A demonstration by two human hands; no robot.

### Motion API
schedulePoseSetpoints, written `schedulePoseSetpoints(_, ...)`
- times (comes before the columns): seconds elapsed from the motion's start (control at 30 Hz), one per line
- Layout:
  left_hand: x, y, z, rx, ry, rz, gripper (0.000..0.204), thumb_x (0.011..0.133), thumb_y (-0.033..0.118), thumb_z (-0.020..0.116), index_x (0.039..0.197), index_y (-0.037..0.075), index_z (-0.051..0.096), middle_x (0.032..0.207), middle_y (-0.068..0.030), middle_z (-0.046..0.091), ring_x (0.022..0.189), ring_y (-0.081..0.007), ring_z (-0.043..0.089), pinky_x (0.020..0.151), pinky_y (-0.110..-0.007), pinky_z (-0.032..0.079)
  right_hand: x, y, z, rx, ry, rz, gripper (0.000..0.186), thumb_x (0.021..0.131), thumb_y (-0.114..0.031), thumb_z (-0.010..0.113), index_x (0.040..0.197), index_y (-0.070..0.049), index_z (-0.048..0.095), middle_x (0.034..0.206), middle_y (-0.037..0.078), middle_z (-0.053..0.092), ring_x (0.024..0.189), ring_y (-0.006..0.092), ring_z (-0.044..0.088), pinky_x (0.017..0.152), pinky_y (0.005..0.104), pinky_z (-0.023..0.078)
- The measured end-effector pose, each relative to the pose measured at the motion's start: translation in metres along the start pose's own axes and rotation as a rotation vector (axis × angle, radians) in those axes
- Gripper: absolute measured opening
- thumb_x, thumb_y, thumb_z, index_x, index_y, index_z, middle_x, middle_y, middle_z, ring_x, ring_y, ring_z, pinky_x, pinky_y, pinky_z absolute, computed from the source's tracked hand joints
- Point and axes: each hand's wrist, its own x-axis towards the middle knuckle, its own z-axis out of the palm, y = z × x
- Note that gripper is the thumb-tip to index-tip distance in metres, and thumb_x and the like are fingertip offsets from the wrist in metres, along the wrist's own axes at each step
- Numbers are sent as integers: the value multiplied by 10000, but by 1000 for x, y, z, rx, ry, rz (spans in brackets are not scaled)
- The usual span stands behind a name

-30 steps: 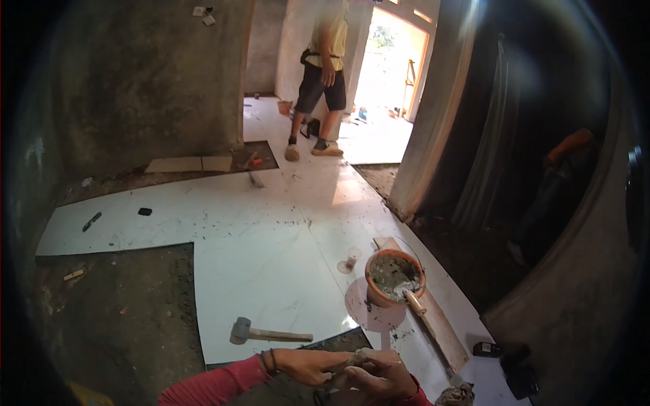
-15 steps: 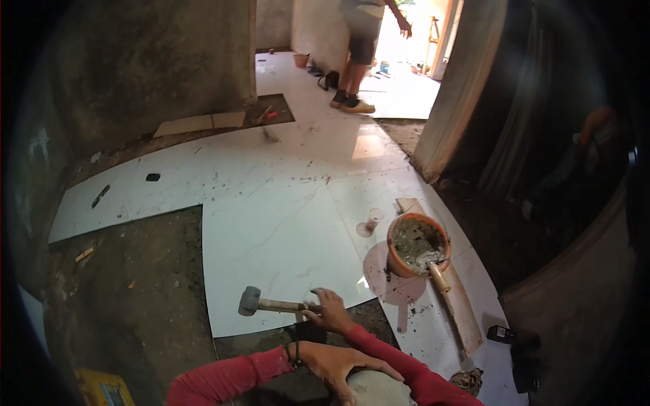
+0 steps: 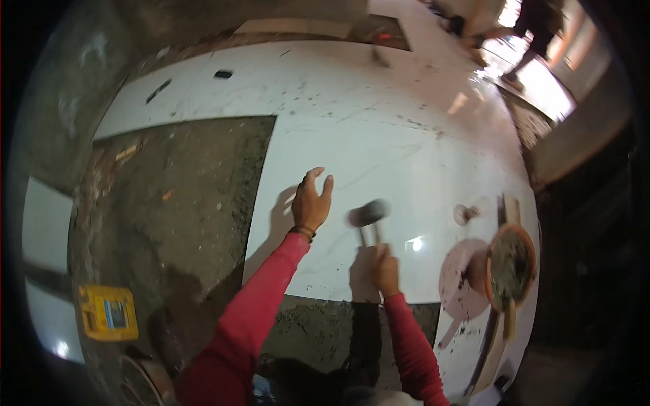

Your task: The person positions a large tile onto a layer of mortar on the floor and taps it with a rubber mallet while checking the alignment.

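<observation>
Over marbled tile (image 3: 386, 159), the right hand (image 3: 387, 272) is gripping a rubber mallet (image 3: 370, 212), seemingly tapping, likely needing a flat blow next. The left hand (image 3: 312, 204) is hovering, spread.

Rough grey wall (image 3: 61, 88) at L, w/ paler stains. Floor (image 3: 379, 84) mostly wht tile, faint veins, dark grit scattered abt. Bare patch (image 3: 196, 183) L of ctr, grey-brown, tile along top & R edges. Bright opening (image 3: 545, 88) top R, v. strong lt; sm. glare spot (image 3: 414, 243) on tile. Far R v. dark.
</observation>
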Motion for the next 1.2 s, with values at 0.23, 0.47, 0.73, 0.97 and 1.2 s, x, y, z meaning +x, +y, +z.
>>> schedulePoseSetpoints(0.23, 38, -83, 62, 842, -8, 177, 684, 950, 529, 466, 1477, 106, 363, 1561, -106, 309, 1448, -337, 237, 1127, -626, 196, 95, -130, -122, 430, 331, -230, 302, 1037, -278, 483, 962, 5, 556, 671, 73, 537, 567, 126, 490, 522, 302, 407)
schedulePoseSetpoints(0.47, 120, -65, 89, 768, 32, 26, 681, 956, 490, 451, 1516, 132, 305, 1590, -103, 263, 1474, -314, 203, 1163, -591, 152, 182, -125, -84, 73, 540, -397, 240, 1029, -222, 456, 973, 8, 494, 640, 217, 584, 559, 405, 599, 498, 444, 431)
schedulePoseSetpoints(0.73, 131, -74, 69, 854, -61, -71, 711, 961, 468, 415, 1553, 125, 221, 1615, -122, 193, 1497, -300, 138, 1171, -590, 118, 189, -195, -110, 195, 421, -293, 230, 1029, -200, 460, 1017, 21, 523, 659, 112, 551, 537, 161, 485, 497, 320, 399)
schedulePoseSetpoints(0.97, 140, -61, 75, 817, -89, -94, 732, 950, 469, 424, 1549, 99, 226, 1615, -137, 187, 1494, -322, 146, 1165, -598, 114, 219, -70, -44, 42, 232, -215, 215, 1028, -217, 474, 1085, -17, 528, 753, 117, 625, 585, 234, 594, 513, 355, 440)
schedulePoseSetpoints(1.2, 141, -65, 69, 820, -146, -132, 721, 946, 451, 433, 1542, 89, 249, 1613, -153, 180, 1497, -334, 130, 1165, -612, 99, 192, -184, -84, 693, 444, -210, 407, 1052, -389, 397, 1061, -2, 525, 649, -33, 440, 504, 11, 360, 441, 163, 268)
